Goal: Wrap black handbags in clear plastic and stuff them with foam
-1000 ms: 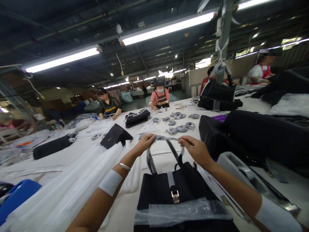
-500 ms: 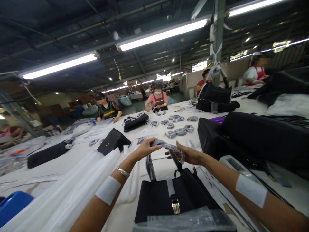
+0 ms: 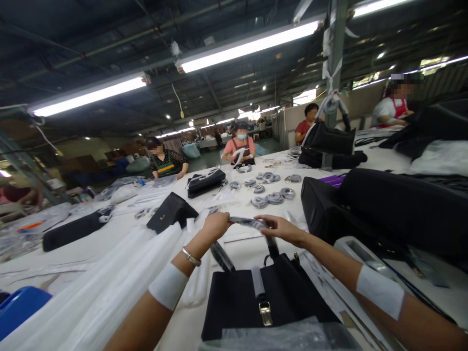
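A black handbag [image 3: 256,297] with a gold buckle [image 3: 265,313] stands upright in front of me, clear plastic film [image 3: 278,336] over its lower front. Its handle [image 3: 248,222], wrapped in plastic, arches above the bag. My left hand [image 3: 216,226] is closed on the handle's left part. My right hand [image 3: 280,228] grips the right part between thumb and fingers. White foam sheets [image 3: 120,273] lie to the left of the bag.
Several coiled wrapped straps [image 3: 275,197] lie mid-table. Black bags stand left [image 3: 171,212] and right [image 3: 395,209]. A grey tape dispenser [image 3: 360,258] is beside my right forearm. Several people sit beyond; a blue object [image 3: 24,309] is lower left.
My left hand has closed and turned over on the handle. My right-hand fingers have closed on it too, and the handle is stretched flatter. The person opposite has lifted a white strip.
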Demonstrator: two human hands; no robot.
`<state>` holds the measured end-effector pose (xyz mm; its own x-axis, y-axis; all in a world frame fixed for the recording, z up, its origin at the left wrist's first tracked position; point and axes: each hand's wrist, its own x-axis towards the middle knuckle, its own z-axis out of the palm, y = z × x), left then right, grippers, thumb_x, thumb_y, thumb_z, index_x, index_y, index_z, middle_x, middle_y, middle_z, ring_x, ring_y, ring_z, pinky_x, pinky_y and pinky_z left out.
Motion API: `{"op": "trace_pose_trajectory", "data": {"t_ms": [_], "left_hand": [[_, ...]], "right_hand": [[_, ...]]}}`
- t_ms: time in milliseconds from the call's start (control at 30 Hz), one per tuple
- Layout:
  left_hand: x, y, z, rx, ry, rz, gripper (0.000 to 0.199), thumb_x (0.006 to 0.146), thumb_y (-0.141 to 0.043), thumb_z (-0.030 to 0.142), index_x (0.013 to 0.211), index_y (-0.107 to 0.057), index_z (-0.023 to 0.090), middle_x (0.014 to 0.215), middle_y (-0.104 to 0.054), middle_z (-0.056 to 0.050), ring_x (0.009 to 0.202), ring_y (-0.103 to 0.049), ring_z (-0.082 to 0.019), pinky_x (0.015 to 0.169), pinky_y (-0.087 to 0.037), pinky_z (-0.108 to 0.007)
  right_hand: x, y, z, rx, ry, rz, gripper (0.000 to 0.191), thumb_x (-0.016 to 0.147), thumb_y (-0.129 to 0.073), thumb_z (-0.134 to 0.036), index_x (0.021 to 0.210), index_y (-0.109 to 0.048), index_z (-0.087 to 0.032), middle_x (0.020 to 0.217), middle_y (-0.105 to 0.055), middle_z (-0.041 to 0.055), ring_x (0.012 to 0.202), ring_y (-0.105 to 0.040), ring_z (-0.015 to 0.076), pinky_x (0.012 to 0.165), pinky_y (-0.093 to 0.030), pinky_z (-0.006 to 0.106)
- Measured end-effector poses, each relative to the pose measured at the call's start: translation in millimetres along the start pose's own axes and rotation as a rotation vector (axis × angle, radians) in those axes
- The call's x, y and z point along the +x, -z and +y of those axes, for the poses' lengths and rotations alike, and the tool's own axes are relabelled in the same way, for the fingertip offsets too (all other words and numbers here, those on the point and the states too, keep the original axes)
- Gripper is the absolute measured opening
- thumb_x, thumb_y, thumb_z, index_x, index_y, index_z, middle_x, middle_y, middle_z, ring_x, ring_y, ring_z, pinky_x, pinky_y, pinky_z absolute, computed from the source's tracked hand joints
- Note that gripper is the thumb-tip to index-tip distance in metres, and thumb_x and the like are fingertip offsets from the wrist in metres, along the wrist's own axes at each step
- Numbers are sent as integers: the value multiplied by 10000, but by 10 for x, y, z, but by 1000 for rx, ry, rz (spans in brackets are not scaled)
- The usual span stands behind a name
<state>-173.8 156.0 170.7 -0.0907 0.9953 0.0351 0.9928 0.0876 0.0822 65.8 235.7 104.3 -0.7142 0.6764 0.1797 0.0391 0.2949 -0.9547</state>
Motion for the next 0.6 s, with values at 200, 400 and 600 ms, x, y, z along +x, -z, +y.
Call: {"op": "trace_pose_trajectory", "data": {"t_ms": [200, 400, 600], "left_hand": [[183, -67, -184, -161, -10, -107, 294, 784, -659, 456, 767, -699, 166, 790, -700, -105, 780, -641, -242, 668, -450, -297], [414, -72, -405, -623, -188, -269, 506, 789, -571, 642, 805, -662, 144, 678, -613, -11, 619, -535, -128, 580, -405, -231], [574, -190, -344, -961, -326, -413, 464, 770, -642, 602, 832, -624, 143, 734, -579, -4, 662, -522, -116, 662, -432, -260]], "right_hand": [[107, -18, 238, -137, -31, 109, 442, 710, -731, -350, 1122, -710, -191, 925, -705, 41, 805, -627, 188, 756, -505, 295], [250, -181, 311, -230, 112, 210, 549, 777, -667, -326, 1315, -585, -250, 1364, -565, 82, 1160, -572, 254, 1003, -444, 426], [553, -308, 317, -263, 79, 149, 420, 832, -589, -280, 1249, -625, -246, 1135, -698, 68, 1038, -648, 250, 959, -460, 407]]}}
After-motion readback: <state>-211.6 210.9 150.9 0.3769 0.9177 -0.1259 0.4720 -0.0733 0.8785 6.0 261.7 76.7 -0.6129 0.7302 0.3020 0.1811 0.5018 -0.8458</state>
